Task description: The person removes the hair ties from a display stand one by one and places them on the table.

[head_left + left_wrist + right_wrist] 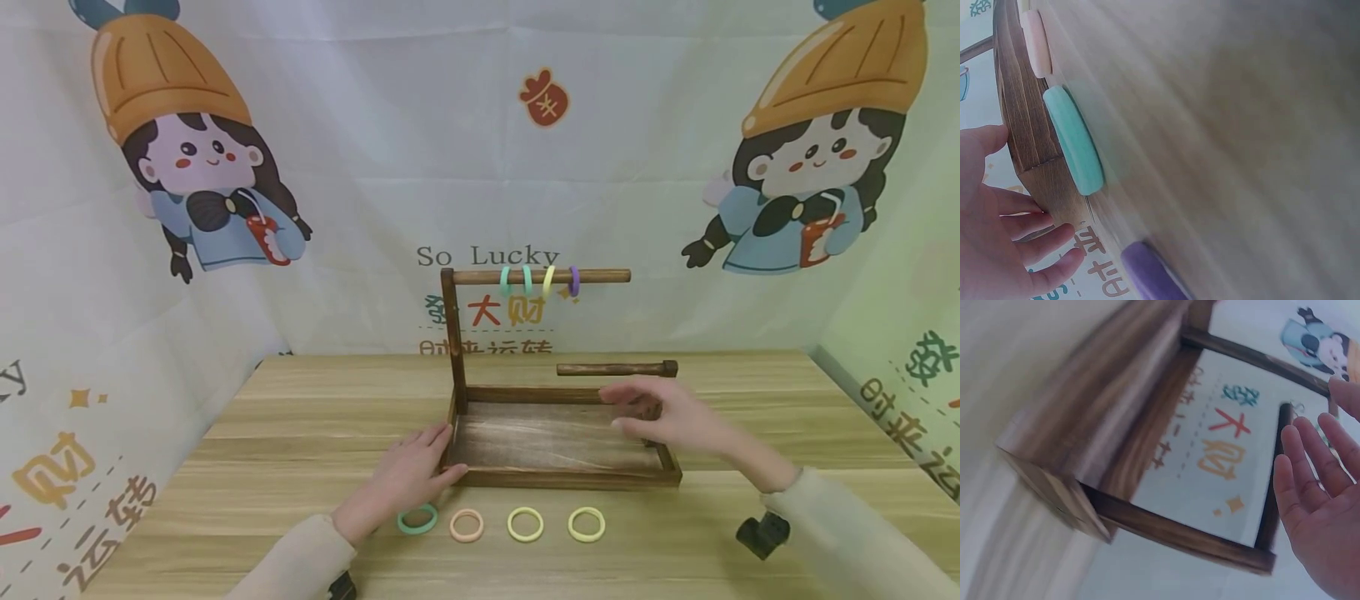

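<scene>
A dark wooden stand (570, 478) has a shallow tray base, a tall left post carrying an upper bar (607, 276), and a lower bar (600, 369) on the right. Several teal, yellow and purple rings (574, 282) hang on the upper bar. My left hand (405, 471) rests against the tray's left front corner, fingers extended. My right hand (667, 412) is in front of the right post, largely covering it, just below the lower bar. It holds nothing; in the right wrist view its fingers are loosely straight, close to the lower bar (1272, 487).
In front of the tray lie a teal ring (417, 520), an orange-pink ring (467, 526) and two yellow rings (525, 525) in a row. A purple ring (1150, 272) also lies on the table in the left wrist view. Printed cloth (360, 125) hangs behind the wooden table (300, 417).
</scene>
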Tool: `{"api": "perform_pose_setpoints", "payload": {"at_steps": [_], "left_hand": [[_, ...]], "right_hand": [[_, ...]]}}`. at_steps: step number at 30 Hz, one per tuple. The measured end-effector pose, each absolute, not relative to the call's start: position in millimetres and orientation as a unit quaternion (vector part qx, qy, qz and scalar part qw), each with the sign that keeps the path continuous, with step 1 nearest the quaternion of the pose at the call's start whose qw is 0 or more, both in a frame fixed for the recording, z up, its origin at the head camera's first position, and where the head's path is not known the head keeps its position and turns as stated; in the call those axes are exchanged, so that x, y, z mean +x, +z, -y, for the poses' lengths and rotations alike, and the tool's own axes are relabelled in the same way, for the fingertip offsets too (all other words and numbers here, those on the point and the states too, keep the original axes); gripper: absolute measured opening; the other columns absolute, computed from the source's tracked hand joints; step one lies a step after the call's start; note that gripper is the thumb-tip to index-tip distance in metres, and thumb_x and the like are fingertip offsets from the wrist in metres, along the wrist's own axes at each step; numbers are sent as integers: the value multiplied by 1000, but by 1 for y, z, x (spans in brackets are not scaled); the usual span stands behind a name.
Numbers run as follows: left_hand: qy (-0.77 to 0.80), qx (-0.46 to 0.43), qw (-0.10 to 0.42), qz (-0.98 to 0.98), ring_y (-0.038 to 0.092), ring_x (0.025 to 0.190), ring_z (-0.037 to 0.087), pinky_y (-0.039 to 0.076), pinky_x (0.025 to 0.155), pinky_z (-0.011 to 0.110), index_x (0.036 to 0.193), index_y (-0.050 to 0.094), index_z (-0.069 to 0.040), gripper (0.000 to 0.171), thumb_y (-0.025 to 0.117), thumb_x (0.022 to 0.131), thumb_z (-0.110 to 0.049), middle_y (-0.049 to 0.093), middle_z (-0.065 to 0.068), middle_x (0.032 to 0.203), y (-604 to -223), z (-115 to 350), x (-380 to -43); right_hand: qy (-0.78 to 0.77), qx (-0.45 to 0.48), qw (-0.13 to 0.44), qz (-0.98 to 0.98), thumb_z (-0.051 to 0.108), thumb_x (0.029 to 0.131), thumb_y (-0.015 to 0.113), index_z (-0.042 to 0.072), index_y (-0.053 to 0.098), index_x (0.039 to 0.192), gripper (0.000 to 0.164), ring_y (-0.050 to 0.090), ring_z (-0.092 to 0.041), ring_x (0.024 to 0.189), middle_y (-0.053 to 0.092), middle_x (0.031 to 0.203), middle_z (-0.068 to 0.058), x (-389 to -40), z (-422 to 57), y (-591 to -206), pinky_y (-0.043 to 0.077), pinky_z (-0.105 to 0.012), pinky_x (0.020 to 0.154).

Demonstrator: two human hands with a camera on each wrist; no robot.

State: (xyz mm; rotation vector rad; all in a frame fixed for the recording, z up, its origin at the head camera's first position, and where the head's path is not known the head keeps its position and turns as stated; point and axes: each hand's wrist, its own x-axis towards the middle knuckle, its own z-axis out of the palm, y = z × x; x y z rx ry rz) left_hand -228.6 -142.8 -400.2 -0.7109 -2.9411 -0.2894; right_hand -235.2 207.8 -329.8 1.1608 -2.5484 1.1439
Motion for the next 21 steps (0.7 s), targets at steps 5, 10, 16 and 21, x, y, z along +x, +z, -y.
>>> {"api": "perform_pose_setpoints", "payload": {"at_steps": [5,10,16,21], "left_hand": [[-99,-232,50,966,38,115,39,32,90,52,129,40,4,66,47,88,-46,39,19,131,-401,142,-229],[-102,-229,48,967,38,115,39,31,90,52,130,39,4,66,47,88,-45,38,19,132,-401,142,-229],[-102,-230,48,967,38,115,39,32,90,52,130,39,4,66,47,88,-46,38,19,132,-401,142,-229],[-102,-231,48,966,38,115,38,32,90,52,130,39,4,66,47,88,-45,38,19,132,-401,142,-229]], "right_hand": [[380,369,84,844,11,81,64,3,57,111,32,57,-16,84,61,101,-5,-243,-213,-314,48,-28,65],[388,356,87,846,8,83,62,1,56,112,30,56,-20,87,60,103,-8,-249,-218,-299,47,-28,70],[393,322,102,855,11,84,61,1,55,113,31,54,-16,88,60,102,-7,-257,-222,-285,45,-24,73],[401,302,113,857,12,85,60,2,54,116,33,54,-16,91,59,104,-9,-265,-225,-277,44,-22,74]]}}
